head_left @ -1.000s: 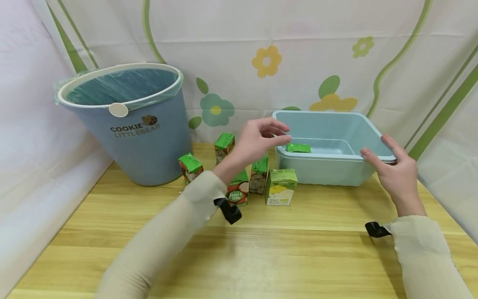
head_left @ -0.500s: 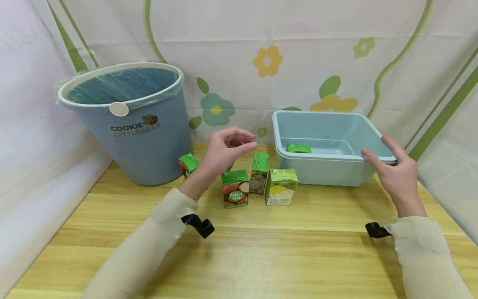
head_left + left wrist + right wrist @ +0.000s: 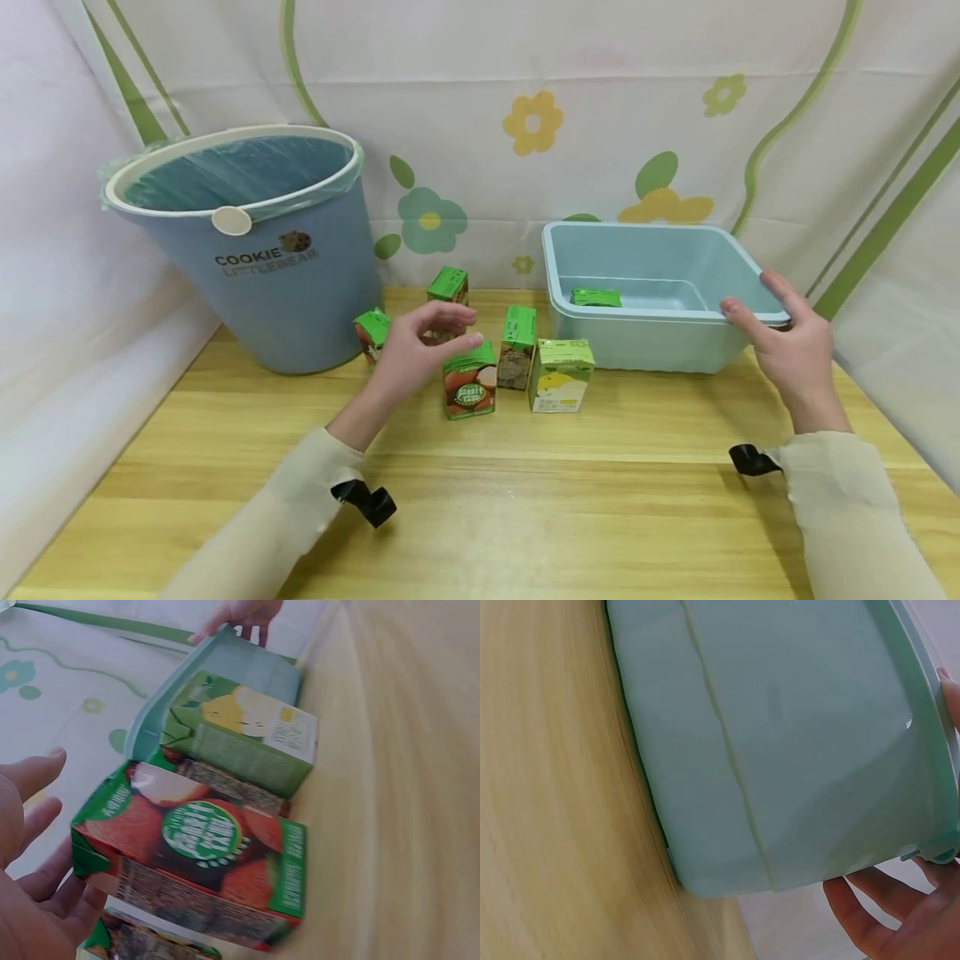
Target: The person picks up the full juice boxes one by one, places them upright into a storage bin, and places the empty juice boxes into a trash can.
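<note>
My left hand is over the near side of a red-and-green juice box, thumb and fingers apart, holding nothing. In the left wrist view its fingers lie by the top end of that box; contact cannot be told. Around it stand a narrow green-topped juice box, a yellow-and-green juice box, and two more green-topped juice boxes, one behind and one at left. My right hand grips the right front corner of a light blue plastic bin, thumb over its rim. One juice box lies inside the bin.
A tall blue trash can with a plastic liner stands at the back left. The wooden table runs in front of everything. A white flowered curtain hangs right behind the bin and the can.
My left hand has moved left and down, away from the bin's left edge to above the red juice box. The back juice box shows again. My right hand stays on the bin.
</note>
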`<control>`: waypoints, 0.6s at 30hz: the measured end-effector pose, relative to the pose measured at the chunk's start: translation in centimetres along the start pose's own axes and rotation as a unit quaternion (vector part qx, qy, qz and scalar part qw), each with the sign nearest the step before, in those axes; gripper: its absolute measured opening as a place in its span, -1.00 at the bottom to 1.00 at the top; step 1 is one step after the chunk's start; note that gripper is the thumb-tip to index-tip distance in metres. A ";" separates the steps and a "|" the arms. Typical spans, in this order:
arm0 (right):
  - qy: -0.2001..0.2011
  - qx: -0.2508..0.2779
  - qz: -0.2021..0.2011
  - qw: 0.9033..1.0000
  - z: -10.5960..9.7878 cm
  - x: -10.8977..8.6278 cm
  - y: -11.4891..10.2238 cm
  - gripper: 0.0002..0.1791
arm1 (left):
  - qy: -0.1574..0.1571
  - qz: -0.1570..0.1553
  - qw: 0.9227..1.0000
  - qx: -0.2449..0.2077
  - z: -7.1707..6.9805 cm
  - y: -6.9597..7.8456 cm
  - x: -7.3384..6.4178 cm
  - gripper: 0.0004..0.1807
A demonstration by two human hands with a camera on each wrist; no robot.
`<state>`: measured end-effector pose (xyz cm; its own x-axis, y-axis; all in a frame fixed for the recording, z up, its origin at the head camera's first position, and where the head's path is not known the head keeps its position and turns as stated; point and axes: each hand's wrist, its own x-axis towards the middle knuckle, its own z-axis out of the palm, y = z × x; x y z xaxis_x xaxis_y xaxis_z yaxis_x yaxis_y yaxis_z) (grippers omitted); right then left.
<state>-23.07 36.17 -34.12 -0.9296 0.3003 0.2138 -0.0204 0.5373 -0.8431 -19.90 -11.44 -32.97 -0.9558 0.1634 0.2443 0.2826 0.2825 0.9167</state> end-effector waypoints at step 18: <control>-0.004 0.000 0.002 1.000 -0.1 -0.2 -0.4 -0.10 | 0.003 -0.017 1.000 0.010 0.0 -2.7 -3.1 -0.59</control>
<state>-22.86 35.92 -33.77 -0.9325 0.2962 0.2066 -0.0167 0.5360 -0.8440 -17.67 -12.71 -36.17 -0.9655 0.1484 0.2139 0.2506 0.3065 0.9183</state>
